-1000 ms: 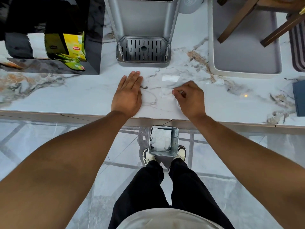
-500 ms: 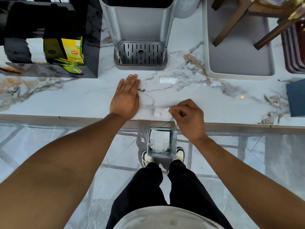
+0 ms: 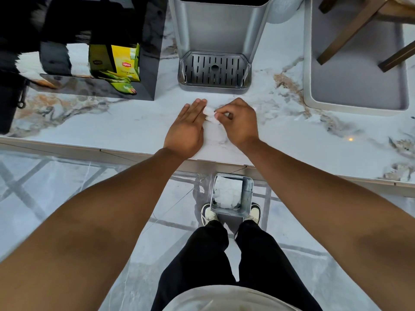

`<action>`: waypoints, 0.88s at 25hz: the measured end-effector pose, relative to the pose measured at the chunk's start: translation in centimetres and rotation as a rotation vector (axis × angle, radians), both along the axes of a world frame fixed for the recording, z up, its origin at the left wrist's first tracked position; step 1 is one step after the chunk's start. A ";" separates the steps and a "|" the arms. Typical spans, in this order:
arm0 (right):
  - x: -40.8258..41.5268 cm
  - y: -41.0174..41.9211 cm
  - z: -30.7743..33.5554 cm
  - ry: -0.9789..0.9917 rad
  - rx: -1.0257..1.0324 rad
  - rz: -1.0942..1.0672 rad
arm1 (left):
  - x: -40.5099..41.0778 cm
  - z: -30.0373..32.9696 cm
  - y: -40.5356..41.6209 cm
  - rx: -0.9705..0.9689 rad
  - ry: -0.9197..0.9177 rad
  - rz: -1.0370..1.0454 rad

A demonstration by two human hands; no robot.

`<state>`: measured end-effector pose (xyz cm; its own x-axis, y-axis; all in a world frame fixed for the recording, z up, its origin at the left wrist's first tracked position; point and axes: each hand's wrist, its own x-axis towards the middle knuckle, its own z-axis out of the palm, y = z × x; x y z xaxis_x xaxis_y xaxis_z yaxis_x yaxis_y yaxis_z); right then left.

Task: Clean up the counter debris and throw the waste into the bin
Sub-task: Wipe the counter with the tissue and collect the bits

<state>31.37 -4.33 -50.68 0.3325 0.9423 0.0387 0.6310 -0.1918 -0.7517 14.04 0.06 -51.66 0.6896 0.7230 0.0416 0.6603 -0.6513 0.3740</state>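
Small white paper scraps lie on the marble counter between my two hands. My right hand is curled, its fingertips pinching the scraps. My left hand lies flat and open on the counter, fingers touching the scraps' left side. Below the counter edge, a small square metal bin stands on the floor at my feet, with white crumpled paper inside. Another small white scrap lies on the counter to the right, near the grey tray.
A silver dispenser with a drip grate stands just behind my hands. A black organiser holding yellow tea boxes is at the back left. A grey tray with wooden legs on it sits at the back right.
My right hand moved from the counter's front edge up and left, bringing the paper against my left hand's fingertips. My left hand stayed flat on the counter.
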 end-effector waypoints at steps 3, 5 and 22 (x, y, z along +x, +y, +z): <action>-0.2 -2.2 -0.1 0.033 0.009 0.224 | 0.0 0.3 -0.1 -0.010 0.003 -0.021; 0.1 -4.3 0.0 0.074 -0.020 0.309 | -0.1 0.4 -0.1 -0.012 0.017 -0.027; 9.2 0.1 1.1 -0.097 -0.075 -0.353 | 0.1 -0.1 -0.1 0.007 -0.012 0.000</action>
